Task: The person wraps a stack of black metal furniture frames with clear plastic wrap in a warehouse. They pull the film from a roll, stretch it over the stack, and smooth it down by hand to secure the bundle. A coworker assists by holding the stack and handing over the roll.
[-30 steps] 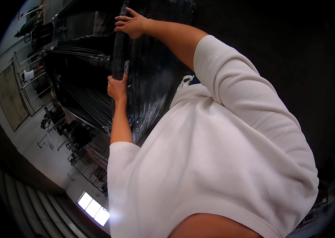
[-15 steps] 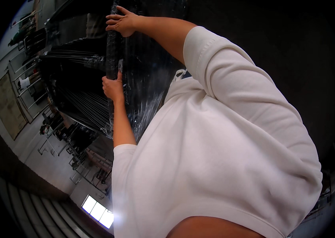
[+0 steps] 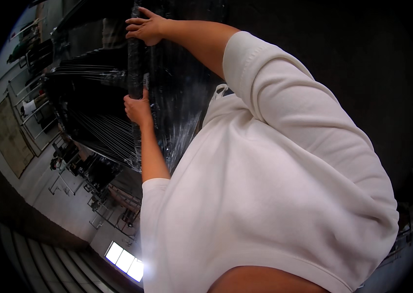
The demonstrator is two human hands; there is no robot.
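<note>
A long dark bar [image 3: 135, 63], covered in clear plastic film, runs up and down the left part of the view. My left hand [image 3: 138, 108] is closed around its lower part, with the thumb lying along it. Farther up, my right hand [image 3: 148, 28] rests on the same bar with its fingers spread. Crinkled clear film [image 3: 182, 117] spreads over a dark surface to the right of the bar. On the left, film is drawn into tight, shiny strands [image 3: 104, 124] across a dark hollow. What lies under the film is too dark to make out.
Metal racks [image 3: 33, 107] with dark items stand along the left. A brownish board [image 3: 11, 134] is near them. A bright window [image 3: 124, 261] shows at the lower left, beside a ridged surface [image 3: 45, 266]. The right side is very dark.
The view has shifted slightly, so the bar and both hands appear a little farther left. Both hands keep their places on the bar.
</note>
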